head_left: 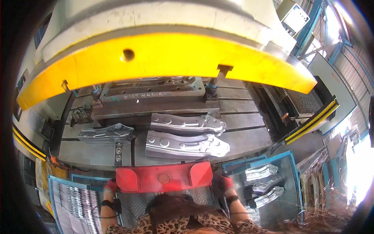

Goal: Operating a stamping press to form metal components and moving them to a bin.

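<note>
Right hand (224, 183) by red panel (163, 188) — indistinct

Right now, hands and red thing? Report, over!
Left hand at left end of red panel. Right hand at right end. Metal parts beyond, on press bed.

I can't make out fingers of L hand (110, 185) or R hand (224, 183) at ends of red console (150, 180); grip unclear. Yellow-faced press ram (175, 54) runs off top & hides most of lower die (156, 105), far part of press bed (87, 151). Stamped parts (107, 133) stacked nr bed's L edge: can't count. Monitor (296, 18) washed out. Blurred hair (331, 212) covers near R corner of R crate (297, 180).
</note>
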A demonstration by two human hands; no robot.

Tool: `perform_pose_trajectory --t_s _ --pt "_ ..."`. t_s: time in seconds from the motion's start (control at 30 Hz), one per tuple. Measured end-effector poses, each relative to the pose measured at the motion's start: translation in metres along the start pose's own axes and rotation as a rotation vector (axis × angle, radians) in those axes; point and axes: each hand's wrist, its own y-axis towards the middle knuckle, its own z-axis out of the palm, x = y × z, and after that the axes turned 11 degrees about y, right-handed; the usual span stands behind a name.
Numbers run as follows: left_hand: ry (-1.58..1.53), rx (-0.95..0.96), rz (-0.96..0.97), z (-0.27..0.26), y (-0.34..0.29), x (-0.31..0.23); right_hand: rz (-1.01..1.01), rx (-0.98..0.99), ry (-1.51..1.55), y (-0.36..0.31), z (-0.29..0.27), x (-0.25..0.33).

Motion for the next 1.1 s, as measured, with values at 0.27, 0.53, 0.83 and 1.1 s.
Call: perform_pose_trajectory --t_s 0.27,0.53,0.83,1.1 --pt "-1.046 -0.379 -0.029 -0.171 0.038 -0.13 -0.344 -0.187 0.235 -0.01 0.059 0.191" --pt "-0.866 -0.377 0.443 -0.245 0.122 -0.271 -0.584 0.288 -0.316 0.125 0.304 0.275" --pt "-1.149 -0.187 0.473 -0.247 0.196 -0.289 -0.546 0.098 -1.0 0.213 0.421 0.245" --pt "-1.282 -0.187 0.391 -0.246 0.232 -0.311 -0.662 0.024 -0.963 0.224 0.413 0.208"
